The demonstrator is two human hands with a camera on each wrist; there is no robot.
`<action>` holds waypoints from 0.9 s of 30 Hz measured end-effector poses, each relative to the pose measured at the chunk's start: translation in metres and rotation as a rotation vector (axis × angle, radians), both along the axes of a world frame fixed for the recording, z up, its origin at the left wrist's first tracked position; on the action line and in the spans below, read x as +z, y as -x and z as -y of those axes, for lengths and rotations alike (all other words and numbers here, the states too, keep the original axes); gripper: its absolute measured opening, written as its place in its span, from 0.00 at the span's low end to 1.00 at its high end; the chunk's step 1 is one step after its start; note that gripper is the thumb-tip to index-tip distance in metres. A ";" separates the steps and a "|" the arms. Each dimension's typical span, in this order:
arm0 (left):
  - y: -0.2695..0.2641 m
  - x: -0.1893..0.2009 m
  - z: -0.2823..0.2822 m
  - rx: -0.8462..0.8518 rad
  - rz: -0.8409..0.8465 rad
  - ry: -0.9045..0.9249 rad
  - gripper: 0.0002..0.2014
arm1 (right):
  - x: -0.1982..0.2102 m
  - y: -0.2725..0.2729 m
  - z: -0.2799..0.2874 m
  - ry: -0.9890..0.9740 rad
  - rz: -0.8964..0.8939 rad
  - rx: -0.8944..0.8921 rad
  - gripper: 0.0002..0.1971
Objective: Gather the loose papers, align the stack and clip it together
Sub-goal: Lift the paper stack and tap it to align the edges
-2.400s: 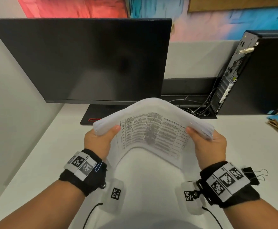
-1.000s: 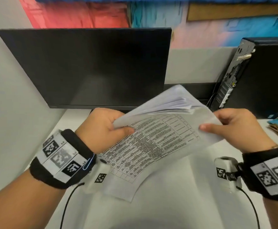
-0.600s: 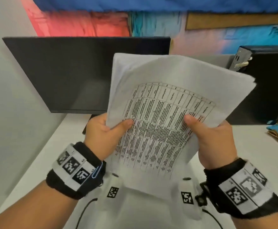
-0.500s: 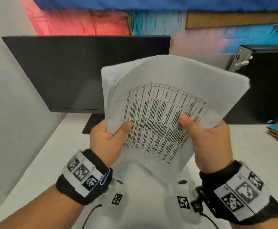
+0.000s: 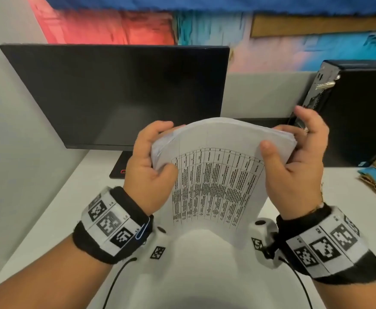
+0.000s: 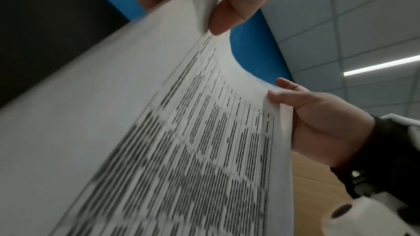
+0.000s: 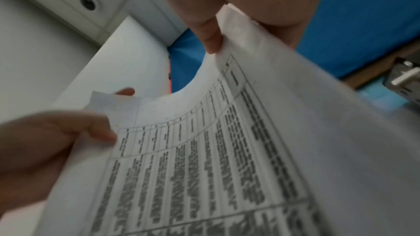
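White paper stack (image 5: 222, 166), printed with a table, arches upward between both hands above the counter (image 5: 48, 219). The left hand (image 5: 149, 172) at 9 o'clock curls its grip round the stack's left edge, thumb on the printed face; the right hand (image 5: 294, 166) at 3 o'clock pinches the right edge, thumb on top, fingers behind. The far edge bows up toward 12 o'clock, near the dark monitor (image 5: 120, 92); the computer tower (image 5: 361, 112) stands just past the right hand. Bare counter shows at 9 o'clock. The left wrist view (image 6: 204, 150) shows ceiling tiles and a light strip; the right wrist view (image 7: 227, 150) shows the sheet's underside corner by the left thumb
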State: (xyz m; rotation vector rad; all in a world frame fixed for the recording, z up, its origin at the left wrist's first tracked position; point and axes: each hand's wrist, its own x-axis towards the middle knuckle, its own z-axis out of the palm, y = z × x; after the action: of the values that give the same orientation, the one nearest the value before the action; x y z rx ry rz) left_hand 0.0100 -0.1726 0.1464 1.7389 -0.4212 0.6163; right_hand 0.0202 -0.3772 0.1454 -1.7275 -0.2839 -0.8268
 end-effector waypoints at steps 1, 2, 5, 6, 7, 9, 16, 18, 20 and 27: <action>-0.002 0.004 0.000 -0.031 0.029 -0.015 0.37 | 0.000 -0.003 0.001 0.085 0.016 -0.038 0.21; -0.005 0.007 0.000 -0.065 0.025 -0.009 0.35 | 0.000 -0.006 0.002 0.160 0.021 -0.070 0.17; -0.010 0.007 0.000 -0.132 -0.037 0.054 0.29 | 0.000 -0.011 0.003 0.176 -0.006 -0.094 0.14; -0.011 0.008 0.000 -0.133 -0.064 0.077 0.29 | 0.001 -0.012 0.003 0.104 -0.039 -0.071 0.16; -0.013 0.007 0.000 -0.129 -0.091 0.097 0.28 | 0.002 -0.012 0.003 0.005 -0.083 -0.034 0.21; -0.018 0.004 0.002 -0.106 -0.148 0.121 0.28 | 0.000 -0.013 0.001 -0.179 -0.201 0.082 0.25; -0.008 0.008 0.014 -0.036 -0.118 0.154 0.13 | 0.002 -0.003 -0.010 -0.306 -0.188 0.180 0.15; -0.005 0.007 0.013 -0.053 -0.121 0.138 0.16 | 0.000 0.000 -0.012 -0.305 -0.173 0.163 0.16; -0.005 0.003 0.015 -0.026 -0.168 0.137 0.16 | -0.004 0.001 -0.016 -0.279 -0.209 0.128 0.14; -0.002 0.002 0.008 0.087 -0.263 0.213 0.08 | -0.001 0.005 -0.014 -0.301 -0.169 0.067 0.14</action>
State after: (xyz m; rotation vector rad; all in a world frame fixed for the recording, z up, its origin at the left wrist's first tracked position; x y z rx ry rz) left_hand 0.0120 -0.1809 0.1479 1.6126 -0.0921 0.4671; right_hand 0.0151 -0.3635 0.1440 -1.4856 -0.0961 -0.6346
